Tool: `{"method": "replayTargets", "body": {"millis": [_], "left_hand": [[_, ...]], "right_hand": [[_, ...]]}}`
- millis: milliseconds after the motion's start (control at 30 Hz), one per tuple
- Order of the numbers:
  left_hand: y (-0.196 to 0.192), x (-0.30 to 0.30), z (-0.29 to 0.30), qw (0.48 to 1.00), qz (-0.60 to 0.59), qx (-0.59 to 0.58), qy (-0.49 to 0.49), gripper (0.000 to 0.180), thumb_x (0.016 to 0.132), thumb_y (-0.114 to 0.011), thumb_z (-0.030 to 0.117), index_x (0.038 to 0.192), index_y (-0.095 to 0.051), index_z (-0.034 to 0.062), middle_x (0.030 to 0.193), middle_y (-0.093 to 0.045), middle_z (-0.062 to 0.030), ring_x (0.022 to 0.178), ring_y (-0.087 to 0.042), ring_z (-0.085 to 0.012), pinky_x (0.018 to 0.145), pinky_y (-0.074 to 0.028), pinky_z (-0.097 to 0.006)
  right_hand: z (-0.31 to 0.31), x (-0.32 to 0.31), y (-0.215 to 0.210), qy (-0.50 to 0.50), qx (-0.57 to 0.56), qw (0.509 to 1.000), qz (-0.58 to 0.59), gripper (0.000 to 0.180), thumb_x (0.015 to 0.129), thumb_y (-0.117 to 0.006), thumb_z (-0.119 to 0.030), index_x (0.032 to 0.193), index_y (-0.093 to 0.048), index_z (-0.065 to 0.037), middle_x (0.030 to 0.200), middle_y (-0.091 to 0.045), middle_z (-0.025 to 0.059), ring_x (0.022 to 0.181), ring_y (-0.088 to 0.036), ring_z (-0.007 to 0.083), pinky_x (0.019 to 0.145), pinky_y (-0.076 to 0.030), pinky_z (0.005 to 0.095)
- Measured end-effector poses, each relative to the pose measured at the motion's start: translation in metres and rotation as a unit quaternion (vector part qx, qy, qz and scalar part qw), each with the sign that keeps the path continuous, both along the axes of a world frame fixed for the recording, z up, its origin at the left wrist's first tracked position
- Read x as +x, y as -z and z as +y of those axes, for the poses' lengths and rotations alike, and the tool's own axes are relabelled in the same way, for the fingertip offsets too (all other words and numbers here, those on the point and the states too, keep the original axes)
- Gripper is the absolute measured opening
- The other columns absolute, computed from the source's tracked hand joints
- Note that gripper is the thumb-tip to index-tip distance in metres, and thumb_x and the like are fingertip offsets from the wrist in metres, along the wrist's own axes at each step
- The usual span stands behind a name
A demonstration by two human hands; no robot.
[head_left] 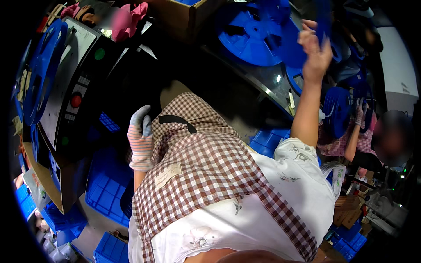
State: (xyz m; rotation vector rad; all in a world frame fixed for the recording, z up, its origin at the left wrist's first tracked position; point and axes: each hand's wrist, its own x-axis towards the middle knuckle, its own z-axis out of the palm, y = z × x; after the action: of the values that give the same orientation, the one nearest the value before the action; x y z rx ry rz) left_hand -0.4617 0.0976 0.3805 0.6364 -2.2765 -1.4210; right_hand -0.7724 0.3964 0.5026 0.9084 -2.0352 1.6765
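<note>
My left hand (141, 142) wears a striped knit glove with grey fingertips. It hangs beside my checked apron (197, 140), fingers loosely curved and thumb apart, with nothing seen in it. My bare right hand (315, 55) is raised at the upper right and smeared by motion. Right against its fingers is a blurred blue plastic reel (291, 44); whether they grip it cannot be made out. Left of that, a large blue spoked reel (245, 33) lies on a metal-edged table (261, 81).
On the left stands a machine panel with a red button (76, 101) and a green button (100, 54); blue reels (44, 74) lean beyond it. Blue crates (105, 188) stand on the floor. At right, a co-worker's gloved hand (359, 114) touches a blue spool (337, 111). A cardboard box (188, 15) is ahead.
</note>
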Motion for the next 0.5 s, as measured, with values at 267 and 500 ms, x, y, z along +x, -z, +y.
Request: {"method": "replayTargets", "body": {"millis": [267,500], "left_hand": [[-0.007,-0.007,0.008,1.000,-0.010,0.025,0.012,0.022,0.093,-0.052,0.003,0.113,-0.061,0.0012,0.105,-0.065,-0.0105,0.096,-0.061,-0.0162,0.086,-0.047,-0.027],[-0.036,0.026,-0.021,0.987,-0.019,-0.156,0.026,0.027,0.086,-0.058,-0.004,0.111,-0.062,0.0029,0.106,-0.064,-0.0124,0.100,-0.062,-0.0243,0.089,-0.047,-0.031]], "right_hand": [[-0.081,-0.029,0.145,0.092,0.532,0.832,0.127,0.062,0.068,-0.076,-0.053,0.093,-0.054,-0.001,0.069,-0.062,0.0116,0.074,-0.062,0.0280,0.092,-0.038,0.0520],[-0.084,-0.033,0.152,0.118,0.571,0.799,0.147,0.049,0.070,-0.074,-0.047,0.094,-0.062,-0.006,0.096,-0.063,0.0128,0.094,-0.059,0.0302,0.080,-0.045,0.0426]]}}
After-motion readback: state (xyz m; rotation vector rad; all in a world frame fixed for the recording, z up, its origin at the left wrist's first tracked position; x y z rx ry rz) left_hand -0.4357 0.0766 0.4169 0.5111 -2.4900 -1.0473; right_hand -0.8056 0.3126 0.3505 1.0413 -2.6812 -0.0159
